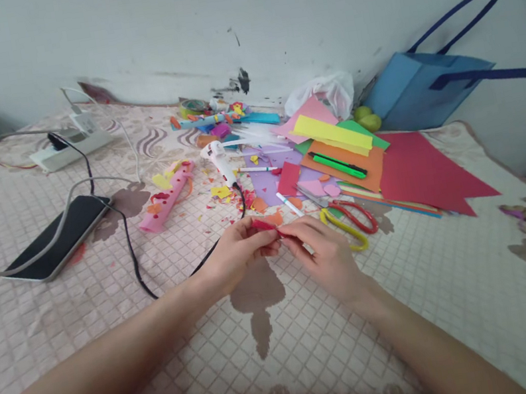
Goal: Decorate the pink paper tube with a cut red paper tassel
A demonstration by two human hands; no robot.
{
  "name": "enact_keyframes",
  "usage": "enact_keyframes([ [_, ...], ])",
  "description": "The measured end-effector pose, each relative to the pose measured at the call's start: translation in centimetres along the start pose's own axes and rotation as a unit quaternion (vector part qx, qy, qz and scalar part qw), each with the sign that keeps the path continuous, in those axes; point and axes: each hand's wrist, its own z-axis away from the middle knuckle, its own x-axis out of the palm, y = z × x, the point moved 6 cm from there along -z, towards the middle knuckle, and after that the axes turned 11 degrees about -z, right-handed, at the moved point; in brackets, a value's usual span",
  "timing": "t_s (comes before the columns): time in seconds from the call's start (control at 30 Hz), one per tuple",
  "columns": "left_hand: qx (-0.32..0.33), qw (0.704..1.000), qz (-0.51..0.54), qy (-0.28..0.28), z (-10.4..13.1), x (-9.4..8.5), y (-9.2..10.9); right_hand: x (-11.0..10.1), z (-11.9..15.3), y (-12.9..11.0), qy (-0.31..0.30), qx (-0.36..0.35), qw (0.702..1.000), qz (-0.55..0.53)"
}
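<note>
Between my two hands is a small piece of red paper (262, 224), held low over the middle of the table. My left hand (243, 249) has its fingers closed on the paper's left part. With thumb and fingertips, my right hand (319, 248) pinches the paper's right end. Just beyond them lie a white glue gun (220, 164), a white marker (289, 204) and scattered paper scraps. Scissors with a yellow and a red handle (355, 218) rest right beside my right hand. A decorated pink paper tube (167, 199) lies farther left.
Coloured paper sheets (424, 170) and a green cutter (341, 166) lie at the right. A blue bag (421, 90) stands against the wall. At left are a dark flat device (61, 237), a power strip (68, 152) and cables. A decorated blue tube (204, 120) lies at the back.
</note>
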Motion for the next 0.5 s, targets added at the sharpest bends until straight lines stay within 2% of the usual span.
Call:
enact_keyframes([
  [0.27, 0.042, 0.994, -0.102, 0.008, 0.0, -0.1, 0.9, -0.6, -0.4, 0.0, 0.013, 0.046, 0.998, -0.046],
  [0.5, 0.098, 0.972, -0.213, 0.015, 0.0, -0.4, 1.5, -0.5, -0.4, 0.2, 0.009, 0.079, 0.994, -0.073],
])
